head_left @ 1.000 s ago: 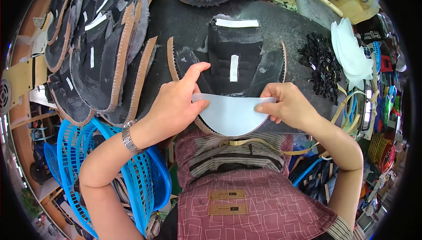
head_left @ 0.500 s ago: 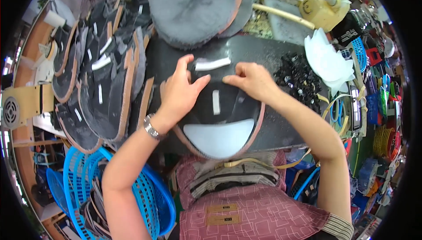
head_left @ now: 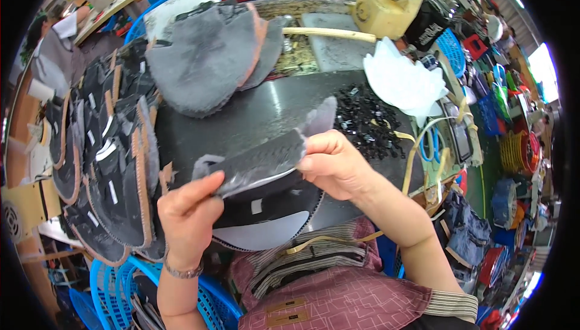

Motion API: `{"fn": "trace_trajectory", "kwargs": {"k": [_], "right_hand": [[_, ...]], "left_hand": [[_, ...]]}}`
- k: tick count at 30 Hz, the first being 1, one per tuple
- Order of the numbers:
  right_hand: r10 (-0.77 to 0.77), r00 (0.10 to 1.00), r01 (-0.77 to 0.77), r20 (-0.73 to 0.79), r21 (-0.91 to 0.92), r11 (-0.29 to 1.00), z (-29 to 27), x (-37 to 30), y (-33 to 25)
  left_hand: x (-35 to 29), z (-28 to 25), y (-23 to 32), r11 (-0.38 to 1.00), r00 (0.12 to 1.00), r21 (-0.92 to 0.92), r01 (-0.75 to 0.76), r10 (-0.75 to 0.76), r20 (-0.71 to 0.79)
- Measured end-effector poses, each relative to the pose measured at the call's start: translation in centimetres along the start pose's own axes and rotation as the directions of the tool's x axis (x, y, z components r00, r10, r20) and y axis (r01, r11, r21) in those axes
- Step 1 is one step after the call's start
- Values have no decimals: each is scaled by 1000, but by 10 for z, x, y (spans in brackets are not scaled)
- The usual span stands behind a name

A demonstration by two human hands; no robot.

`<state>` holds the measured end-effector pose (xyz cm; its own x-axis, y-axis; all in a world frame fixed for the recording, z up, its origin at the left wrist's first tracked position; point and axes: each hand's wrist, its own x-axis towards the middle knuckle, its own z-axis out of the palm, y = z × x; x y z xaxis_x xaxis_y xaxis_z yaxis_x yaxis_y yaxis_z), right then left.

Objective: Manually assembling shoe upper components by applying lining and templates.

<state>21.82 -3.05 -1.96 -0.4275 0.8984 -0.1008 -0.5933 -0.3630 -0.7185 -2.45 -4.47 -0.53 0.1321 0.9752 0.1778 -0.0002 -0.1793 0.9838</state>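
Note:
A black, curved shoe-upper piece [head_left: 260, 161] with grey plush at its ends is stretched between my two hands. My left hand [head_left: 190, 209] pinches its left end between thumb and fingers. At the other end, my right hand [head_left: 338, 164] grips the edge with thumb and bent fingers. The far edge is raised off the dark work surface [head_left: 205, 139], and a thin white line shows beneath it. On its near part lie a small white strip [head_left: 257, 206] and a pale crescent-shaped patch [head_left: 263, 230]. The raised edge hides some of the piece.
Similar black uppers [head_left: 115, 191] overlap at the left, above a blue basket [head_left: 130, 291]. Grey plush pieces [head_left: 208, 58] lie at the far side. Small black bits [head_left: 368, 121], white sheets [head_left: 402, 79] and a yellowish spouted container [head_left: 386, 9] are on the right.
The upper lay flat under my fingers; its far edge is now lifted and bent. My hands have moved apart and gripped its ends. The view has shifted.

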Motion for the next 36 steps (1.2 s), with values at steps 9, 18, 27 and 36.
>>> {"fn": "trace_trajectory", "kwargs": {"k": [9,18,27,36], "right_hand": [[124,992,-114,26,-249,962,0,-6,-23],[-17,594,521,804,-401,-754,-34,29,24],[38,662,524,749,-426,-738,-46,33,37],[201,851,523,486,-746,-411,-32,23,9]], "left_hand": [[2,19,2,999,997,38,5,-8,73],[31,8,-72,806,955,567,-172,-5,297],[52,-2,-82,-61,460,495,-867,287,840],[91,-27,-74,0,194,195,-981,104,975]]}}
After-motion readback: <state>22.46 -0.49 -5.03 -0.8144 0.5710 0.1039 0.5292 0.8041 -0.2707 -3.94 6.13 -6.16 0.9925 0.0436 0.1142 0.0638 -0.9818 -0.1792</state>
